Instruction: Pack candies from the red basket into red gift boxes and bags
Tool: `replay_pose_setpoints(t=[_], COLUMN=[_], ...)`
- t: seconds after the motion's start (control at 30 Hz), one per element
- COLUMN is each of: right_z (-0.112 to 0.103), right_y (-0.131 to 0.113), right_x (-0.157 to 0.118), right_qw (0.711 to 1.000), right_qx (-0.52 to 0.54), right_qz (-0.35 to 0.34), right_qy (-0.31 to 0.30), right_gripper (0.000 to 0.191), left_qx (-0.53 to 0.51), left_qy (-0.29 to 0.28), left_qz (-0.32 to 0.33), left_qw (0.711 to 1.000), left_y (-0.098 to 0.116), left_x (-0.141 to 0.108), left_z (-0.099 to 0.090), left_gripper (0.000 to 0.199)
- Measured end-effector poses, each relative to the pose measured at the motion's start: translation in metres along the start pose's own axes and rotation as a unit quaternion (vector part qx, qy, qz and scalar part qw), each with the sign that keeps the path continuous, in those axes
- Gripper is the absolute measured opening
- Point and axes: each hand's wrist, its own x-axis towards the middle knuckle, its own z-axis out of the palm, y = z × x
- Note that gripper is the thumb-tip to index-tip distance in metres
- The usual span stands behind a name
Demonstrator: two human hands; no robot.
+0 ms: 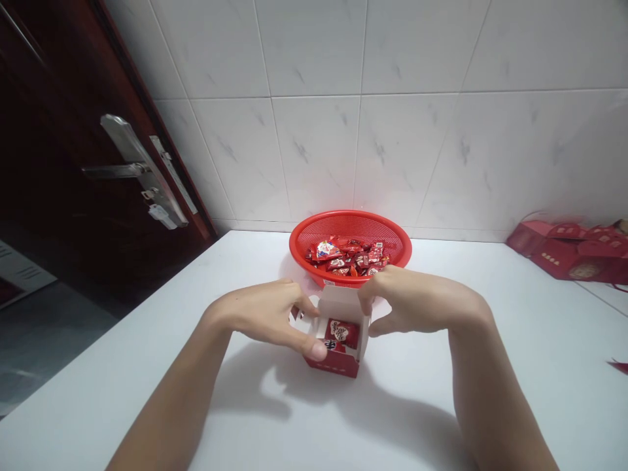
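Note:
A small red cardboard box [336, 364] with a white inside stands on the table, its lid raised at the back and its top uncovered. Inside lie red wrapped candies [343, 332]. My left hand [275, 314] grips the box at its left side, the thumb over the front left corner and a finger by the left flap. At the right, my right hand [405, 302] has its thumb and fingers closed about the raised right flap and the lid's edge. The fingertips behind the lid are partly hidden.
Behind the box is a red plastic basket [349, 218] holding many wrapped candies. Folded red boxes [564, 255] lie at the far right of the white table [235, 418], against a tiled wall [314, 150]. A dark door [63, 131] with a handle stands at left.

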Motion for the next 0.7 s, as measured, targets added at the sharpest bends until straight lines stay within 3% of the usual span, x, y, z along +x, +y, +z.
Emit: replay_pose_setpoints(t=[0.1,0.3,0.57,0.7], right_z=[0.001,0.002,0.004,0.003], right_y=[0.002,0.001,-0.003,-0.006], right_x=[0.001,0.004,0.006,0.006], right_qw=[1.000,1.000,0.996,1.000], right_qx=[-0.008,-0.002,0.000,-0.012], right_qz=[0.005,0.015,0.048,0.007], right_qy=[0.010,0.027,0.075,0.025], right_gripper=[0.018,0.012,0.033,0.019], left_qx=[-0.008,0.039,0.089,0.086], left_qy=[-0.022,0.014,0.042,0.047], left_qz=[-0.008,-0.082,-0.113,-0.107], left_qw=[1.000,0.996,0.989,0.989], left_y=[0.000,0.008,0.010,0.008], left_x=[0.002,0.013,0.019,0.020], left_z=[0.000,0.007,0.013,0.013], left_gripper=[0.039,0.019,0.021,0.021])
